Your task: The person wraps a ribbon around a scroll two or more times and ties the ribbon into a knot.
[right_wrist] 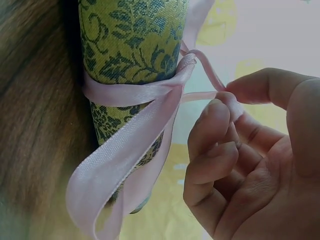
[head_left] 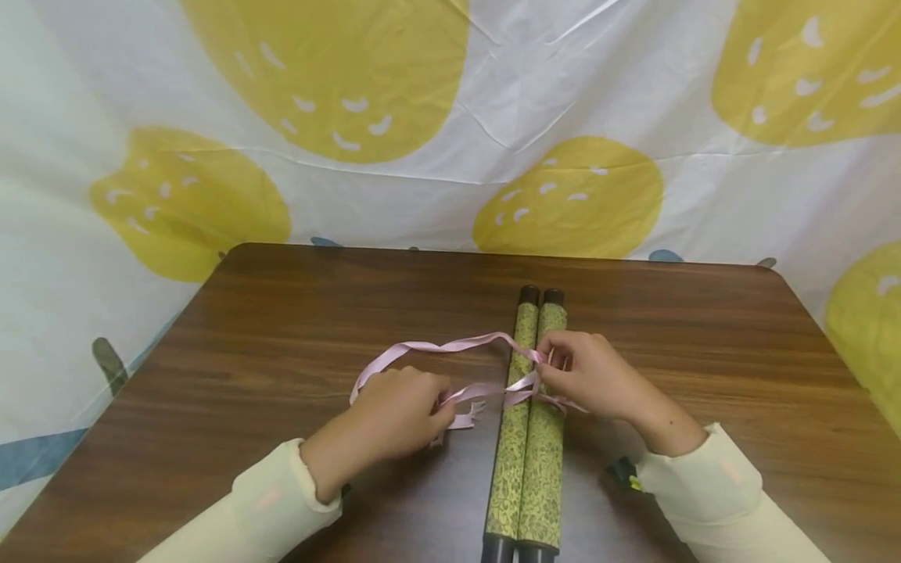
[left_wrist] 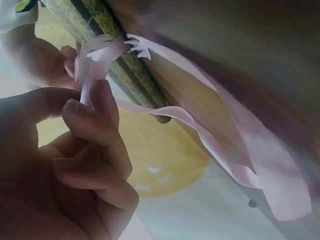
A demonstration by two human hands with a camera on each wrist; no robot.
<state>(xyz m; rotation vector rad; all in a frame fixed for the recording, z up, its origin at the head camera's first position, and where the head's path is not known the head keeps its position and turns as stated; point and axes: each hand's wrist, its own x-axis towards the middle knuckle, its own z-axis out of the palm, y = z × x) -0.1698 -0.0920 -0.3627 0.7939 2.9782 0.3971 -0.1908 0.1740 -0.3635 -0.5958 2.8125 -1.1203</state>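
Two rolled scrolls in green-gold floral brocade, the left one and the right one, lie side by side with dark end knobs. A pink satin ribbon wraps around them and crosses on top, as the right wrist view shows at the brocade. My left hand, left of the scrolls, pinches one ribbon length between thumb and index finger. Over the right scroll, my right hand pinches a folded part of the ribbon. Frayed ribbon ends show near the left fingers.
The scrolls lie on a dark brown wooden table. Behind it hangs a white cloth printed with yellow lemons. A slack ribbon loop spreads out to the left. A small dark object shows beside the right sleeve.
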